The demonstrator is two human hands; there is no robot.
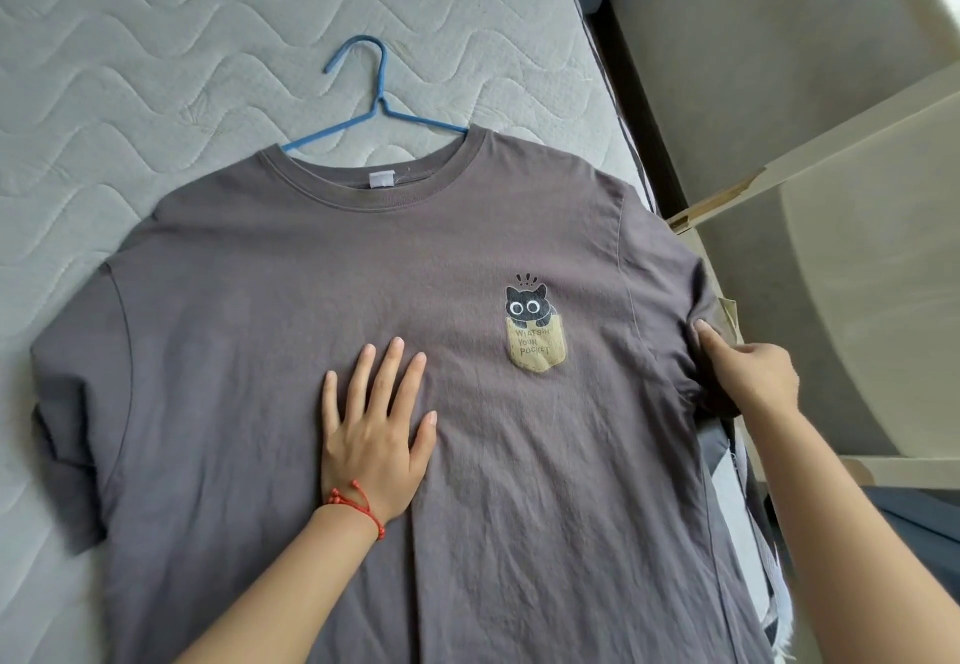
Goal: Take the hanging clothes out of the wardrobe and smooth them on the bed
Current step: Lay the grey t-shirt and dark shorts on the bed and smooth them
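Soft grey cotton T-shirt (322,268) lies flat on the quilted bed (130,65), blue hanger (374,96) inside its collar. Left hand (374,429) presses flat mid-chest; right hand (748,372) pinches the sleeve (675,268). Light, limp fabric; hold seams.

Left hand (375,427) flat, fingers spread; right hand (748,377) pinching, thumb extended.

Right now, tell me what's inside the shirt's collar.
A blue hanger runs into the shirt collar: its hook and upper arms lie on the mattress, the rest is covered by fabric. A small white label shows inside the neckline.
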